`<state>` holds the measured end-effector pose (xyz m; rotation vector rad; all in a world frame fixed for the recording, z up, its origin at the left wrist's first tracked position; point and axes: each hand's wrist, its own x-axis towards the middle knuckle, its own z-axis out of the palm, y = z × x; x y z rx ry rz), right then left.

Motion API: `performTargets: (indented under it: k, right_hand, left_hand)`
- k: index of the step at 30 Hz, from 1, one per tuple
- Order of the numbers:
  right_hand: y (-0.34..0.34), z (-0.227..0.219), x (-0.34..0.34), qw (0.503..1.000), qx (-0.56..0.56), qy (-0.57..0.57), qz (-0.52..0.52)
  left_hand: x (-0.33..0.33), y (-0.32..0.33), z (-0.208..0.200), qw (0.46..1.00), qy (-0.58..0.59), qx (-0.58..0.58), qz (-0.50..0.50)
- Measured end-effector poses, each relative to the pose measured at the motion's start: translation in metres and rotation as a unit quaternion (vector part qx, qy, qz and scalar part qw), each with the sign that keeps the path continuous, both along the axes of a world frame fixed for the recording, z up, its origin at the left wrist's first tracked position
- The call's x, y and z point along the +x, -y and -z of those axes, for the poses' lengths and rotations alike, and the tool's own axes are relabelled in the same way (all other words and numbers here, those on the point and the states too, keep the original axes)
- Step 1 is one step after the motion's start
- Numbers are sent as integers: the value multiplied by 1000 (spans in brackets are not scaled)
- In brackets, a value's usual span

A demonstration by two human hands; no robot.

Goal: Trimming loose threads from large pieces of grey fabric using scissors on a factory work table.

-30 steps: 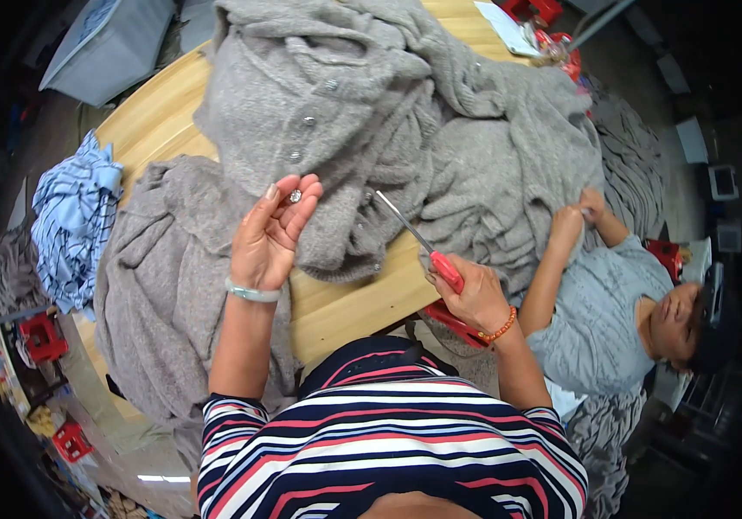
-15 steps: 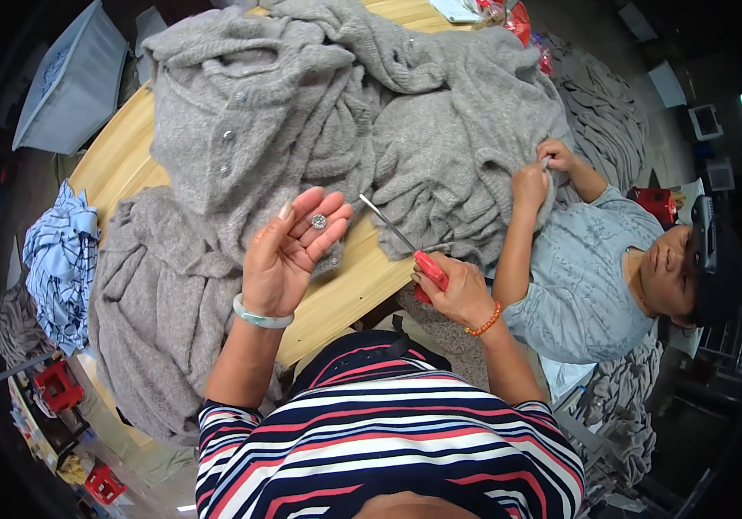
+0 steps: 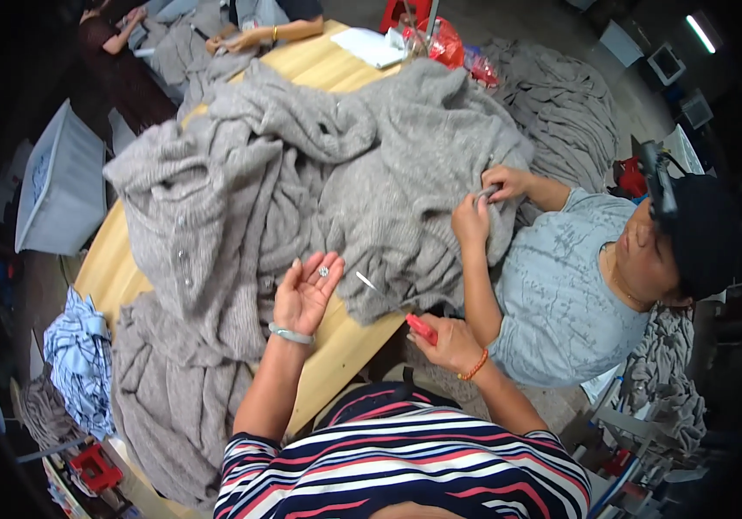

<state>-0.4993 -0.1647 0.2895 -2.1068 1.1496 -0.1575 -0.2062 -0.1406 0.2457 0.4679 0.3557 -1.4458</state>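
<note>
On the fingers of my left hand, palm up and open, lies a small round shiny button. My right hand is closed round the red handles of a pair of scissors; their slim blades point away to the upper left, blurred except for the bright tip. Beyond both hands a grey knitted cardigan with shiny buttons down its front is heaped on the wooden table. More grey knitwear is piled beside it, and another grey knit garment hangs over the near left edge.
At my right a co-worker grips the grey knit with both hands. A white bin and a blue checked cloth bundle are on the left. Papers and red plastic bags lie at the far end, near other people.
The view has tilted up, bringing the far table end and other people into sight. Both my hands now appear lower in it, the button still on my left fingers and the scissors in my right hand.
</note>
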Motion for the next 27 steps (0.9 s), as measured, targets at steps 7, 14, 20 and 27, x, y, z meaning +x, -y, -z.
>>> performTargets:
  k: [7,14,20,27]
  right_hand:
    - [16,2,-20,999,-1,45,26]
    - [15,17,-38,998,23,35,56]
    - [8,22,-45,997,34,35,63]
    - [-1,37,-51,995,61,46,65]
  left_hand:
    - [-3,50,-3,999,30,18,10]
    - [-5,123,8,996,50,75,7]
    - [-27,140,33,983,163,45,78]
    - [-50,86,97,971,156,129,131]
